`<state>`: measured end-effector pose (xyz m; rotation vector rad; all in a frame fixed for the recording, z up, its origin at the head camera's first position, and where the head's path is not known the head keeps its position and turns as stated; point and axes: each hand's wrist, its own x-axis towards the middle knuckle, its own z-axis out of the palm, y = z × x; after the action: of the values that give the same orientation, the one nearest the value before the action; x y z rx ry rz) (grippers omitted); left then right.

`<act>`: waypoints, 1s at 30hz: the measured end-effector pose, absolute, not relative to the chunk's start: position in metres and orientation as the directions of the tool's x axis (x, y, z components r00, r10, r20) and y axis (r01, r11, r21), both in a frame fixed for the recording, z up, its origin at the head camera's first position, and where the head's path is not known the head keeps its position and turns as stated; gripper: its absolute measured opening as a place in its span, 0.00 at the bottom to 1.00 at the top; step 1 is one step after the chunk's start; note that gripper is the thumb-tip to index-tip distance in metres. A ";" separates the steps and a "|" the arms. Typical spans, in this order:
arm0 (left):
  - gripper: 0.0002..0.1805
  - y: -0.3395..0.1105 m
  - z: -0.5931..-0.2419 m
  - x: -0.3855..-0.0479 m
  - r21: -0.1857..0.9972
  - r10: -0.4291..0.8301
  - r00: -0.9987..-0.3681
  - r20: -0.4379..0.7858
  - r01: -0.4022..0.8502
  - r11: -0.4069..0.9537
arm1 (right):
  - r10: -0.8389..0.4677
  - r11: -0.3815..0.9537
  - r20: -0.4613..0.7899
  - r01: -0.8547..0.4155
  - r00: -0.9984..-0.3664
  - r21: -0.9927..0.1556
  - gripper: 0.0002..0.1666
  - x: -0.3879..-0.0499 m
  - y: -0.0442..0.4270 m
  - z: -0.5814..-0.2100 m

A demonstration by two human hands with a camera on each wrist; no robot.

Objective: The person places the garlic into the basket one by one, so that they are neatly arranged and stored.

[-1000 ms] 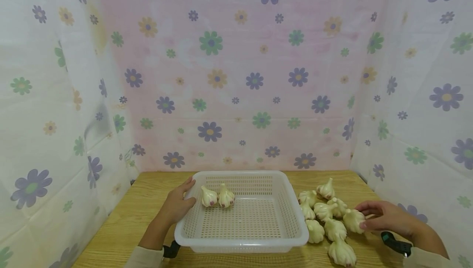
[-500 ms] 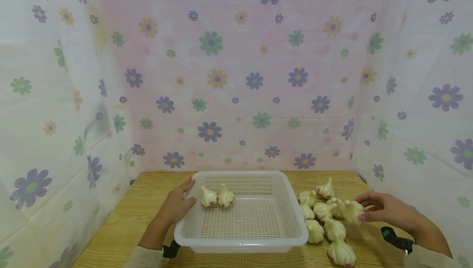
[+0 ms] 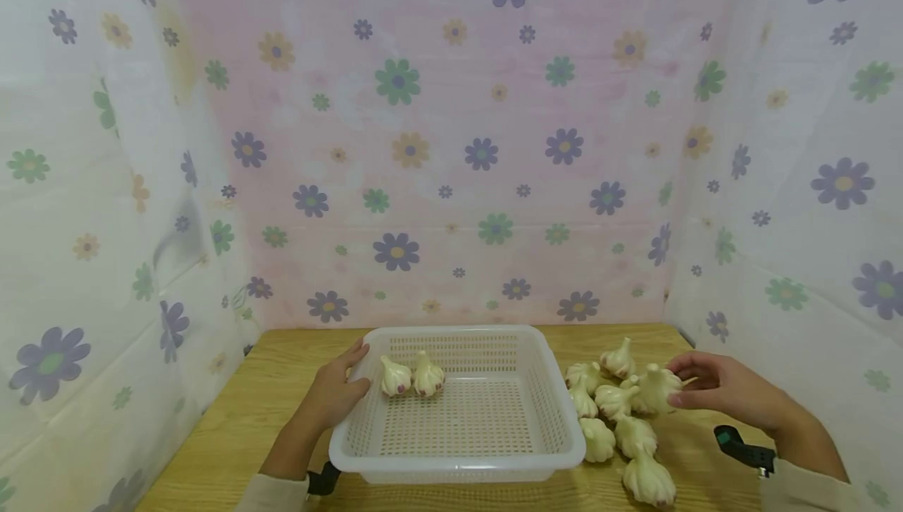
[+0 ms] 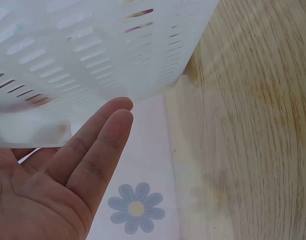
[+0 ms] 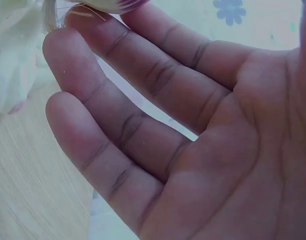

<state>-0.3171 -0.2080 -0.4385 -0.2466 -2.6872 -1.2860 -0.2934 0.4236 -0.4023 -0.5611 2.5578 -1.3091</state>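
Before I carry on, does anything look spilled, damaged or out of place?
Nothing stands out. The white basket stands upright on the table with two garlic bulbs inside; the loose bulbs are bunched beside it, with no visible damage.

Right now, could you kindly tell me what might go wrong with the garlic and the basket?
The right hand pinches a garlic bulb from one side, so it might slip. Other bulbs crowd close beside it; a sideways move could knock one away. The left hand holds the white basket by its left side; an uneven pull there might shift it.
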 end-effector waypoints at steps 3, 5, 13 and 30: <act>0.37 -0.209 -0.440 -0.318 0.756 0.085 -0.975 0.207 0.215 0.618 | -0.437 0.530 -0.004 -0.254 -0.900 -0.809 0.25 -0.294 0.419 -0.403; 0.37 -0.210 -0.440 -0.319 0.758 0.089 -0.974 0.208 0.219 0.615 | -0.447 0.530 0.010 -0.273 -0.895 -0.803 0.25 -0.295 0.416 -0.403; 0.38 -0.210 -0.442 -0.319 0.751 0.093 -0.971 0.219 0.229 0.620 | -0.443 0.567 0.006 -0.285 -0.896 -0.773 0.32 -0.304 0.402 -0.392; 0.38 -0.210 -0.443 -0.320 0.759 0.092 -0.971 0.218 0.229 0.609 | -0.479 0.610 0.042 -0.367 -0.877 -0.702 0.34 -0.324 0.358 -0.355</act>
<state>-0.3199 -0.2104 -0.4431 -0.2688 -2.6749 -1.2952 -0.3237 0.3584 -0.3552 -0.7090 2.6822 -1.1187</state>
